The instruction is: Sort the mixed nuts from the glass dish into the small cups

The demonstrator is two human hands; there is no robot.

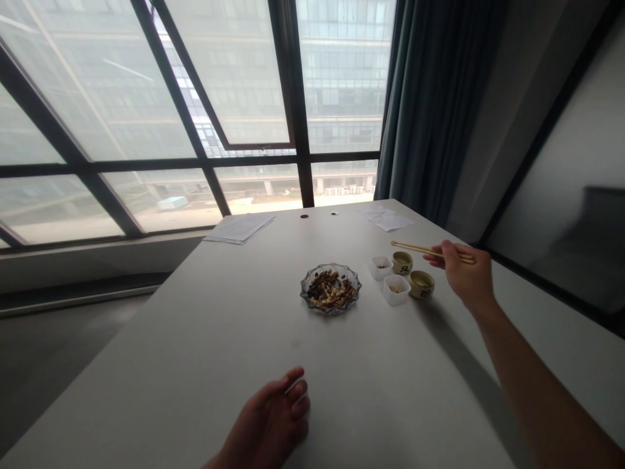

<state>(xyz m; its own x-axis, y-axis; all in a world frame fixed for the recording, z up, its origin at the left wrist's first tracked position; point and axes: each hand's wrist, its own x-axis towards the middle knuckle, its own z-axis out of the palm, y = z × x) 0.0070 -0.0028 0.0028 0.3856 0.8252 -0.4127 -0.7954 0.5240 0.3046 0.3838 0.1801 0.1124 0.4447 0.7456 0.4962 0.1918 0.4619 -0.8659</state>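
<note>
Resting palm-down on the near edge of the smooth, matte pale-grey tabletop, the left hand lies flat with its fingers loosely side by side and slightly curled, holding nothing. Toward the right edge, the right hand is raised just above the surface, its fingers pinched around a pair of slim, light wooden chopsticks that run level to the left, their tips over the farther of two small round cups. These cups are glazed ceramic in a dull olive green; the farther round cup carries a dark brushed mark on its side, and the nearer round cup has a darker mark low on its wall, neither of them readable. Just left of them stand two small square white containers, the farther square container and the nearer square container, each with a few brown bits inside. Near the middle of the tabletop sits a clear cut-glass dish with a scalloped, faceted rim, heaped with mixed brown, dark and pale nuts or beans. At the far edge lie a flat stack of white papers and a creased white sheet; any print on them is too small to read. Behind stand a dark-framed window and a heavy grey-blue curtain in vertical folds.
</note>
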